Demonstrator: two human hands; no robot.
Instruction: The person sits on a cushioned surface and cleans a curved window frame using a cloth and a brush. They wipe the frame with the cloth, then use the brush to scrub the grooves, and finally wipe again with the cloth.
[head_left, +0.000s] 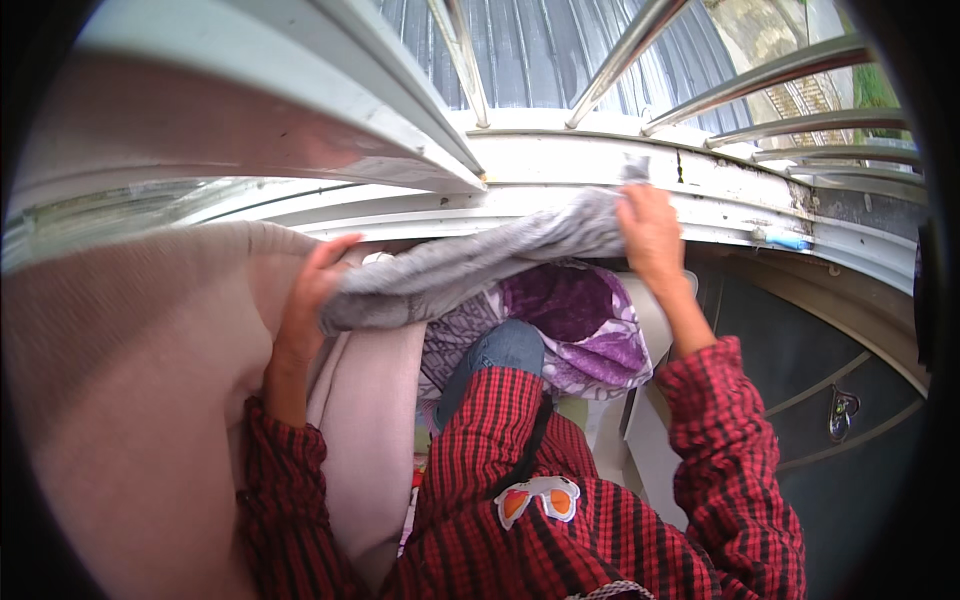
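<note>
A long grey cloth (472, 255) is stretched between my two hands, just inside the white window frame. My left hand (307, 292), slightly blurred, grips its left end beside the pinkish curtain (150, 390). At the cloth's other end my right hand (651, 232) is closed on it, close to the window sill (555, 161). Below the cloth lies a purple and white patterned plush blanket (600, 337), partly hidden by my knee in blue jeans.
Metal bars (619, 64) stand outside the window, with a corrugated roof (517, 52) beyond. A light blue object (786, 240) lies on the frame at the right. Below it is a dark panel with a metal fitting (843, 411).
</note>
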